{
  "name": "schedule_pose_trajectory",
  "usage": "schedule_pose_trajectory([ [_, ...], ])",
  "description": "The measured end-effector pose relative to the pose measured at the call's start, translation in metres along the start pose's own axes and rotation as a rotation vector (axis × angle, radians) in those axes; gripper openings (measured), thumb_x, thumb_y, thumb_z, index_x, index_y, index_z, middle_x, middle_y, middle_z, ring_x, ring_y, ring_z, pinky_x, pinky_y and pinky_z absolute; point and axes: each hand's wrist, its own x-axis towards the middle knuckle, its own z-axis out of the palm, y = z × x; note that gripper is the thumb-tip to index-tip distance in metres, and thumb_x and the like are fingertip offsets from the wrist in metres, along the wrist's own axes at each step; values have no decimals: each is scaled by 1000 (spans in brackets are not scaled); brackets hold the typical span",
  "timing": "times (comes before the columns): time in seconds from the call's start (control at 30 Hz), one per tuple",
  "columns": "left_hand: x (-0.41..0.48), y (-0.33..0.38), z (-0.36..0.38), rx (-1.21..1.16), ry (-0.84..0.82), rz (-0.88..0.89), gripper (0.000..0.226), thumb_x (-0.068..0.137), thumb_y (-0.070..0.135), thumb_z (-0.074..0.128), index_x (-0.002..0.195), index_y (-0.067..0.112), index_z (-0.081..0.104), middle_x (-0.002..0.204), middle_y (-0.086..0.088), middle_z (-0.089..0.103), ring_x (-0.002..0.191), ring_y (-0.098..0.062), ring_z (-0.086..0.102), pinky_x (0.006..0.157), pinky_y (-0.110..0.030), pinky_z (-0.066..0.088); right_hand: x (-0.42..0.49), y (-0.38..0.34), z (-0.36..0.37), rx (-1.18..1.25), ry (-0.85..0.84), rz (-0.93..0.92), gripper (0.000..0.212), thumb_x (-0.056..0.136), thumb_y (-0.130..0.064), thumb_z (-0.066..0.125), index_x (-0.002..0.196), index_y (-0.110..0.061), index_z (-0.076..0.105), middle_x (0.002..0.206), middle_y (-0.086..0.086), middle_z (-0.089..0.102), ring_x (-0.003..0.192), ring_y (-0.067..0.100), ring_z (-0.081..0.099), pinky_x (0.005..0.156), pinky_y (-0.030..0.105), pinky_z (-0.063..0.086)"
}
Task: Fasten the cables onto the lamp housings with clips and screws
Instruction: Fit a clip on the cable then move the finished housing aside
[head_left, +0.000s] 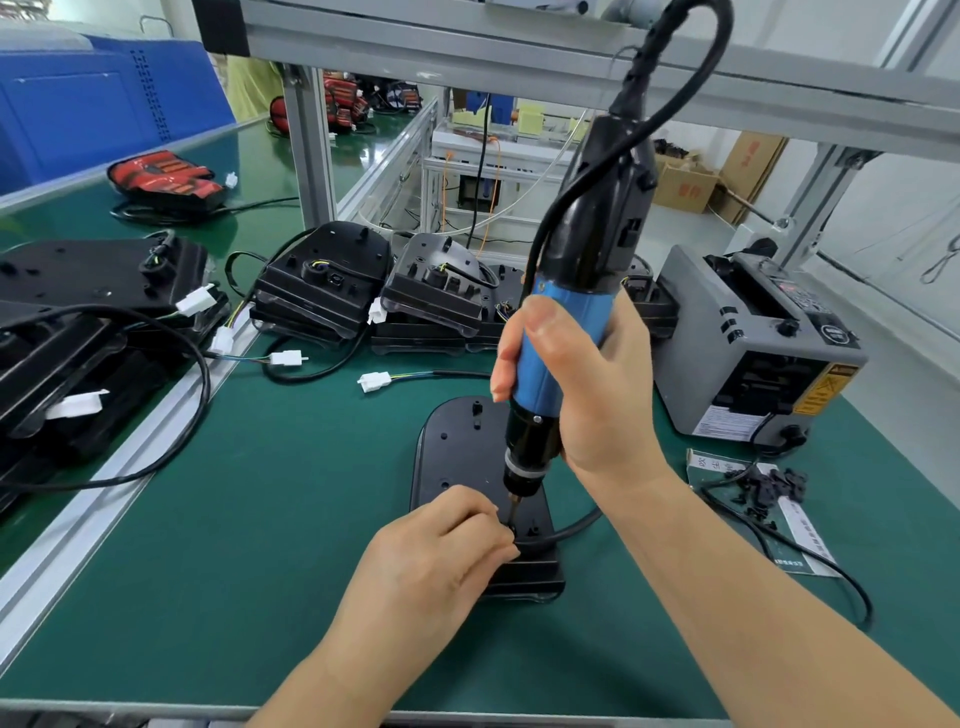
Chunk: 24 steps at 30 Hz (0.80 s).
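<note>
A black lamp housing (457, 441) lies back-up on the green mat in front of me. My right hand (587, 395) grips the blue handle of an electric screwdriver (582, 291), held upright with its bit down on the housing near its front end. My left hand (441, 551) rests on the housing, fingers curled and pinching a small black clip beside the bit; the clip itself is mostly hidden. A black cable (571, 527) runs out from under the bit to the right. A pile of small black clips (774, 486) lies on a paper sheet at the right.
Several more black housings (322, 280) with cables and white connectors (374, 382) stand behind and to the left. A grey tape dispenser (753, 338) sits at the right. Aluminium frame posts (306, 140) rise at the back. Red lamps (161, 179) lie far left.
</note>
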Motion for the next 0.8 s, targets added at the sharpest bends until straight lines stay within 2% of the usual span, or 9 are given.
schedule_pose_trajectory([
  [0.23,1,3,-3,-3,-7,-14,24,90,30,53,77,16,67,87,7,59,68,-11,61,59,-23,48,-1,-1,2,2,-31,-26,17,81,-23,60,87,-11,50,66,6,57,48,21,55,51,30,48],
  [0.4,0,3,-4,-10,-17,-34,24,90,31,52,78,17,67,87,8,59,71,-10,63,59,-24,50,-3,-10,-12,-5,98,5,27,80,-24,63,96,-6,51,68,8,57,52,21,55,53,30,49],
  [0.47,1,4,-5,7,-34,-36,22,90,31,53,78,18,67,87,10,59,72,-9,64,58,-24,50,-4,-21,-28,-32,164,43,28,78,-26,67,96,-9,52,68,7,59,52,20,56,52,29,49],
  [0.57,3,5,-7,13,-41,-48,7,83,26,63,85,21,68,86,13,58,64,-3,56,56,-21,49,-8,-41,-64,-140,206,119,19,79,-28,70,92,-20,58,67,3,62,52,18,56,51,27,51],
  [0.67,6,6,-9,45,-80,-52,17,80,23,71,97,21,71,84,13,58,56,3,38,53,-11,41,-17,-57,-103,-287,264,206,16,83,-26,68,90,-19,56,63,1,61,48,18,56,48,27,52],
  [0.73,5,7,-10,65,-116,-40,15,78,20,76,92,21,72,83,12,57,53,-1,44,50,-16,45,-27,-66,-128,-362,334,280,17,82,-25,67,89,-18,54,58,1,61,44,16,56,44,27,51],
  [0.8,5,8,-11,73,-134,-40,10,77,18,77,85,22,71,82,11,56,53,-8,51,48,-22,47,-38,-73,-151,-430,395,373,28,73,-34,71,92,-22,55,58,1,63,45,16,57,43,27,51],
])
